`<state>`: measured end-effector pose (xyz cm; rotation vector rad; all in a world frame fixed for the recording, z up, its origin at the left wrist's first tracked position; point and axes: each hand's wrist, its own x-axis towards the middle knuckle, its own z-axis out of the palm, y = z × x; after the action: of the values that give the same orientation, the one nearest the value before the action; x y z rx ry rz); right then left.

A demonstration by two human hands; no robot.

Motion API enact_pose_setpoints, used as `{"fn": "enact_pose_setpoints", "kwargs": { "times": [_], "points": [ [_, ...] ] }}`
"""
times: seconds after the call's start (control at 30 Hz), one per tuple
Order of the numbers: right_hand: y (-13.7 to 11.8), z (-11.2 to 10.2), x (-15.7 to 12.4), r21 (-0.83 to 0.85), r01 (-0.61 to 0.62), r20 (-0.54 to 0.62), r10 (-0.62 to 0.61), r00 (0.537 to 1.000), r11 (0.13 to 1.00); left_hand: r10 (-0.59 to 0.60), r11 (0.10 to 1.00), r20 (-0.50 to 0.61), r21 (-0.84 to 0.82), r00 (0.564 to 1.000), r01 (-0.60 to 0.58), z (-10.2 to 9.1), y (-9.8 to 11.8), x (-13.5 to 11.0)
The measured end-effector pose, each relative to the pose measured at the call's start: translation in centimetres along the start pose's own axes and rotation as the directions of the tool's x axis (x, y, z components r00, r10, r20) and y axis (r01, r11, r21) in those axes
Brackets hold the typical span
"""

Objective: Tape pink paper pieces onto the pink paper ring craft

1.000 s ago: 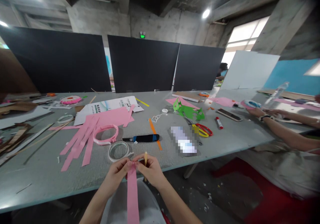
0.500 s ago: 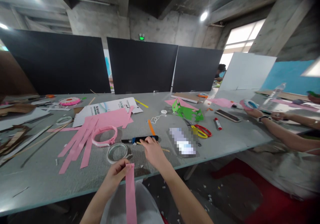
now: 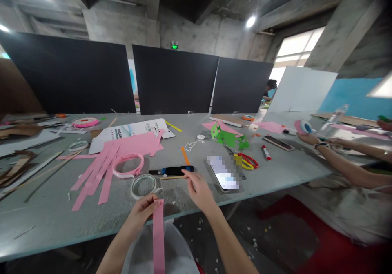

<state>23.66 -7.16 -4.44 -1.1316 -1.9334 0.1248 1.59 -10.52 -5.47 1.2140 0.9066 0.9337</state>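
My left hand (image 3: 145, 208) is closed, pinching the top end of a pink paper strip (image 3: 158, 237) that hangs down over my lap at the table's edge. My right hand (image 3: 198, 188) is open, fingers stretched toward the handle end of a utility knife (image 3: 174, 170). Just below the knife lies a thin wooden stick (image 3: 171, 178); its right end reaches my right fingertips, and I cannot make out whether they touch it. A roll of tape (image 3: 143, 186) with a loose end sits beyond my left hand. Behind it is a pink ring-shaped band (image 3: 128, 166).
Pink paper strips (image 3: 98, 172) fan out at left beside a printed white sheet (image 3: 131, 132). To the right lie a phone (image 3: 225, 176), scissors (image 3: 249, 161), green cut paper (image 3: 229, 137) and a red marker (image 3: 266, 152). A co-worker's arms (image 3: 343, 159) reach in from the right.
My right hand has drawn back slightly right and toward me, uncovering more of the knife. The stick now lies nearly level, its visible end further left. My left hand keeps its pinch.
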Motion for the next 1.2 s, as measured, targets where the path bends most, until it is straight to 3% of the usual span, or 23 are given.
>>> {"fn": "enact_pose_setpoints", "kwargs": {
  "times": [0.17,0.33,0.47,0.63,1.2],
  "points": [
    [5.0,-6.0,-3.2,-0.183,-0.138,-0.278,0.084,0.957,0.973,-0.022,1.0,0.007,-0.019,1.0,0.022,0.0,0.3,-0.1],
    [8.5,-9.8,-5.8,-0.424,-0.374,-0.318,0.25,0.914,0.825,-0.01,1.0,-0.043,-0.003,0.999,0.01,0.4,0.4,-0.1],
    [8.7,-9.8,-6.4,-0.449,-0.357,-0.239,0.275,0.931,0.819,-0.008,1.0,-0.084,-0.011,0.996,0.007,0.6,0.6,-0.2],
    [8.2,-9.4,-6.1,-0.454,-0.348,-0.193,0.291,0.937,0.82,-0.057,0.998,-0.045,-0.039,0.997,0.056,0.4,1.0,-0.3],
    [8.0,-9.4,-6.0,-0.435,-0.34,-0.221,0.267,0.938,0.834,-0.055,0.997,-0.035,-0.062,0.998,0.053,0.4,1.0,-0.5]
  ]
}}
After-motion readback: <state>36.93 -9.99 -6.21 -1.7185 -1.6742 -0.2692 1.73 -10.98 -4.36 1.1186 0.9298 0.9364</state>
